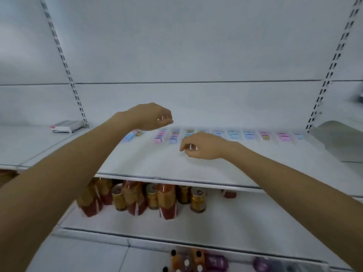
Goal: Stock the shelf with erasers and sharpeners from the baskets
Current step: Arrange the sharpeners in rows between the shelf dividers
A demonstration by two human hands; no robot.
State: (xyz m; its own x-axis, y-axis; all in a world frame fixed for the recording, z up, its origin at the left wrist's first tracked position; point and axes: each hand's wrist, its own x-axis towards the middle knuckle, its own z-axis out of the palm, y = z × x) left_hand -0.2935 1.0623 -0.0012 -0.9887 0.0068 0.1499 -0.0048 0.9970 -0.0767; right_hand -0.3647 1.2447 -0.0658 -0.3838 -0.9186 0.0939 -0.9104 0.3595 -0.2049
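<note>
On the far part of the white shelf, pastel erasers stand in short rows from left to right, probably sorted so that each colour faces the shopper. They look like small matte blocks on smooth metal. The left hand hovers above the rows' left end and the right hand nearer. Both have curled fingers, and whether either pinches anything cannot be told.

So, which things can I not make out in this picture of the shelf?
Head view only:
- Baskets: outside the frame.
- Left hand: blur hides whether its curled fingers hold anything.
- Right hand: same; it also covers part of the small coloured items.
- Those items: too small and blurred to tell erasers from sharpeners.
- Box at left: print blurred.
- Bottles: cut by the bottom edge.
</note>
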